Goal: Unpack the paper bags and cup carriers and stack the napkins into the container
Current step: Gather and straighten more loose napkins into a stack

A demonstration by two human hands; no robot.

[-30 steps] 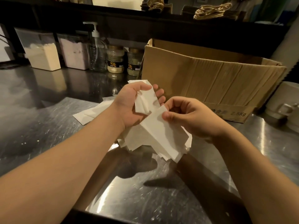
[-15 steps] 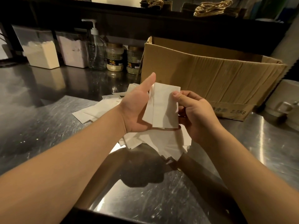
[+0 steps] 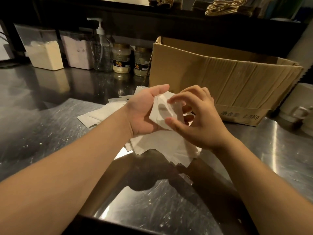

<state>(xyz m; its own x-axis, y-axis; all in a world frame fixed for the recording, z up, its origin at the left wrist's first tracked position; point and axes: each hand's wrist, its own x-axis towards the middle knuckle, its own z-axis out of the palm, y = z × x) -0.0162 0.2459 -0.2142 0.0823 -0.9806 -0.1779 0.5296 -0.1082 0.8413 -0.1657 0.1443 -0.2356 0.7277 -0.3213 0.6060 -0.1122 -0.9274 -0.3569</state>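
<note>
L hand (image 3: pixel 144 114) sits palm-up above the steel tabletop (image 3: pixel 50 133), holding a small stack of folded white napkins (image 3: pixel 162 112); thumb straight up along the stack's L edge, fingers under it and mostly hidden, tips showing past the stack's R side. R hand (image 3: pixel 201 119) hovers right over the same stack w/ fingers (image 3: pixel 176 99) spread and loosely curved, gripping nothing; index & thumb tips blurred, so can't tell if they touch the paper. More loose napkins (image 3: pixel 160 146) lie in a messy pile on the tabletop directly under both hands, w/ a few more (image 3: pixel 100 114) fanned out to the L behind the L wrist.

Behind the hands: open cardboard box (image 3: pixel 220 78), printed "2.5Kg" on a lower flap. L of it, along the back: two small jars (image 3: pixel 121 60) w/ dark labels, a clear pump bottle (image 3: pixel 101 50), two clear bins of powder, one pale yellow (image 3: pixel 44 53), one pinkish (image 3: pixel 77 51). White mug (image 3: pixel 298 102) at far R edge. Dark shelf above holds paper bags w/ twisted handles (image 3: pixel 225 7). No napkin container identifiable.
</note>
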